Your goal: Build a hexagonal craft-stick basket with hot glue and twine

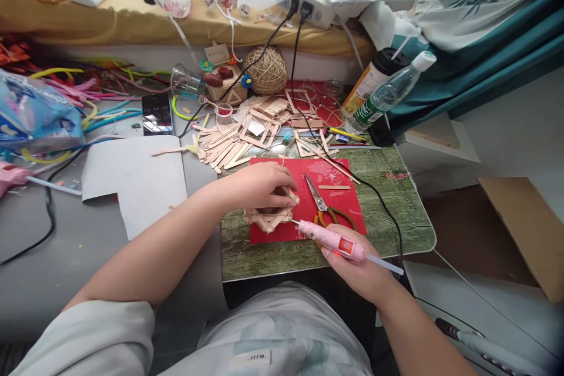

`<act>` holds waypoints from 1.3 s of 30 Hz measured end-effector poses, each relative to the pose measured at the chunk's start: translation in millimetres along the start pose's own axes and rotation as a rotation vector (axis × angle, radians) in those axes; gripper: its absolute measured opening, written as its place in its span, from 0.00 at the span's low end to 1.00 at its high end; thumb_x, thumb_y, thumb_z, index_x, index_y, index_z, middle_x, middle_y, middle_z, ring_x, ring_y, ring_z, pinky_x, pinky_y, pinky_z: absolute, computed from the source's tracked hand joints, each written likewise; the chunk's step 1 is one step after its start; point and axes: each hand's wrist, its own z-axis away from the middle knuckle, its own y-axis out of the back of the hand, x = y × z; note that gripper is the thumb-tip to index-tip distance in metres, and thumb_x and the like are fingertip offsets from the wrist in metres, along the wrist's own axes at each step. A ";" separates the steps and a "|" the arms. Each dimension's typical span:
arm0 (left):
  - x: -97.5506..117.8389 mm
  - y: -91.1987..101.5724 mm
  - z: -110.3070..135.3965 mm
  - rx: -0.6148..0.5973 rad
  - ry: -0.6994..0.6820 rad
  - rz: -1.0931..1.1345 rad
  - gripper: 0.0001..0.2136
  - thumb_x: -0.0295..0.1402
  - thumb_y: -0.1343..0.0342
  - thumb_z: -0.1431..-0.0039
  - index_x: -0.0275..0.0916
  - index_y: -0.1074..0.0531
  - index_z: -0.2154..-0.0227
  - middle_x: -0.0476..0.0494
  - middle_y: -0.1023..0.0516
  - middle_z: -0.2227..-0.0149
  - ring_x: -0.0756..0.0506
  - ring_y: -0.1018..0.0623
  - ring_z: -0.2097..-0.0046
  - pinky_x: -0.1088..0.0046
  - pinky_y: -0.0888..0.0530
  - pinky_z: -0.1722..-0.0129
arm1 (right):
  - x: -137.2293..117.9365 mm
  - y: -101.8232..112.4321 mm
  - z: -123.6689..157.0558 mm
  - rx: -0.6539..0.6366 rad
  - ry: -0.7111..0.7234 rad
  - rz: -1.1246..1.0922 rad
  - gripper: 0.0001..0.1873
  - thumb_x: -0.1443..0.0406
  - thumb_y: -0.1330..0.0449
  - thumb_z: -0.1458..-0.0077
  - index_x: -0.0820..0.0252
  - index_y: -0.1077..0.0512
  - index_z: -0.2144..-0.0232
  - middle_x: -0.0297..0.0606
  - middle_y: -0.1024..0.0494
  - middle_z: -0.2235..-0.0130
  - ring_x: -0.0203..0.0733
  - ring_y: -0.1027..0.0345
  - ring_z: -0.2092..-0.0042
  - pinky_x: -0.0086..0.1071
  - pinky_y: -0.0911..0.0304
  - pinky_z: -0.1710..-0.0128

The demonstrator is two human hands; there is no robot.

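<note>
My left hand (259, 185) rests curled over a small frame built of wooden sticks (268, 218) on a red sheet (339, 176), fingers pressing on its top. My right hand (356, 267) grips a pink hot glue gun (332, 239), its nozzle touching the right side of the stick frame. A clear glue stick pokes out of the gun's rear. Orange-handled scissors (324, 205) lie on the red sheet just right of the frame, and one loose stick (333, 187) lies beyond them.
A heap of wooden sticks and stick frames (247, 135) lies behind the red sheet. A twine ball (265, 69), phone (157, 113), plastic bottle (388, 93), pipe cleaners (88, 85), white paper (136, 179) and black cables (374, 188) surround the green wood-patterned board (396, 211).
</note>
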 end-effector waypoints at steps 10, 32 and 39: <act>1.5 1.1 -0.7 -0.002 0.001 -0.004 0.15 0.44 0.38 0.31 0.41 0.20 0.49 0.40 0.18 0.49 0.41 0.20 0.49 0.65 0.27 0.48 | 0.6 0.4 -1.7 0.017 -0.012 0.032 0.07 0.64 0.42 0.35 0.55 0.32 0.68 0.32 0.30 0.68 0.41 0.35 0.66 0.34 0.39 0.66; -2.7 -2.1 0.9 0.011 -0.001 0.010 0.15 0.45 0.40 0.31 0.43 0.20 0.49 0.40 0.18 0.48 0.41 0.20 0.47 0.64 0.27 0.46 | -7.0 0.6 1.2 0.008 0.011 0.034 0.04 0.64 0.41 0.36 0.54 0.26 0.65 0.34 0.24 0.67 0.42 0.31 0.66 0.34 0.37 0.67; -2.9 -2.0 0.6 0.012 -0.006 0.011 0.15 0.45 0.40 0.31 0.42 0.19 0.50 0.40 0.18 0.48 0.40 0.20 0.47 0.64 0.27 0.46 | -2.7 0.3 -0.6 0.014 -0.007 0.030 0.06 0.65 0.41 0.37 0.54 0.30 0.69 0.33 0.26 0.68 0.42 0.33 0.67 0.34 0.37 0.65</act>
